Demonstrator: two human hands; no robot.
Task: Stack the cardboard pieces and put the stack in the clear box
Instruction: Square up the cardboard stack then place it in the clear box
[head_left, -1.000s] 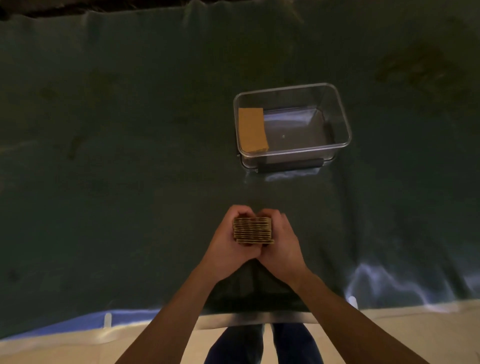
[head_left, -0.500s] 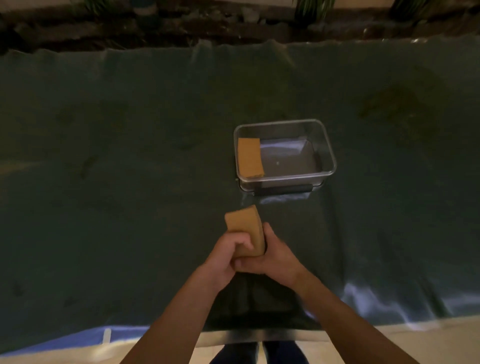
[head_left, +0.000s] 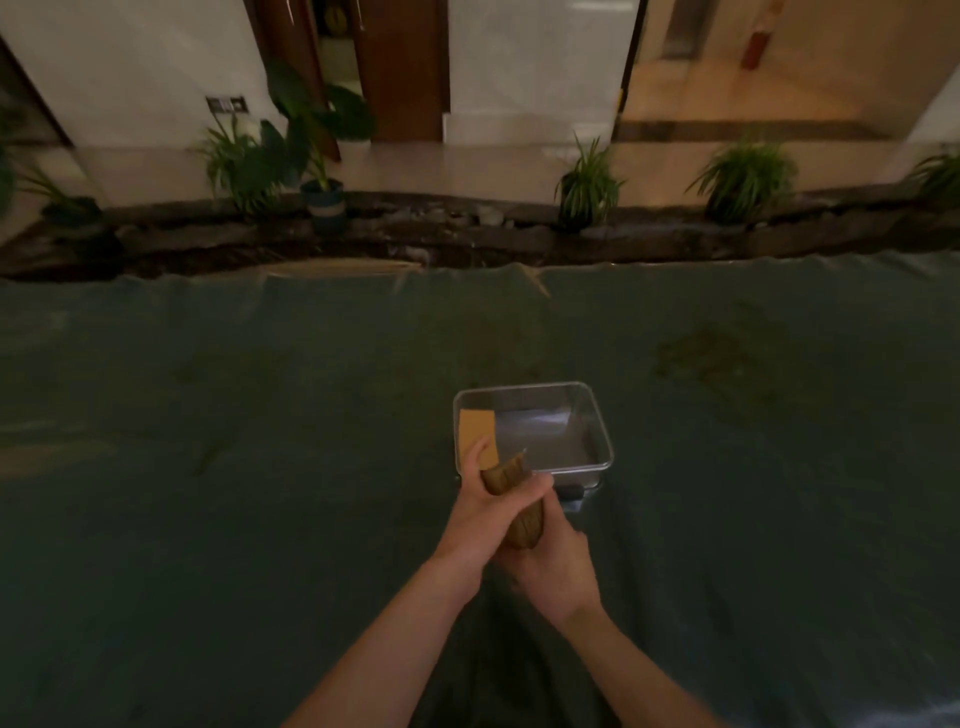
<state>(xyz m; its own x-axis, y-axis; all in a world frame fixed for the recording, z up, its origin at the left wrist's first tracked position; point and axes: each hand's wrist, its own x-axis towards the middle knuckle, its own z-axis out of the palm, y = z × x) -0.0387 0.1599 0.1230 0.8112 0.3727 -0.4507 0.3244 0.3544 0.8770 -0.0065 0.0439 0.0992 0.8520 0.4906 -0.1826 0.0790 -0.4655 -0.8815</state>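
Note:
A stack of brown cardboard pieces (head_left: 519, 499) is held tilted just in front of the clear box (head_left: 597, 436), its upper end over the box's near rim. My left hand (head_left: 480, 506) wraps the stack's upper part, thumb across it. My right hand (head_left: 553, 566) grips the lower end from below. Inside the box, at its left side, lies another cardboard stack (head_left: 475, 431), partly hidden by my left fingers. The box's right part shows bare bottom.
A dark green cloth (head_left: 260, 467) covers the table. Beyond its far edge runs a dark stone border with several potted plants (head_left: 589, 182) and a tiled floor.
Both hands carried the stack forward from near my body to the box's near edge and turned it on its side. The view tilted up, showing the room beyond.

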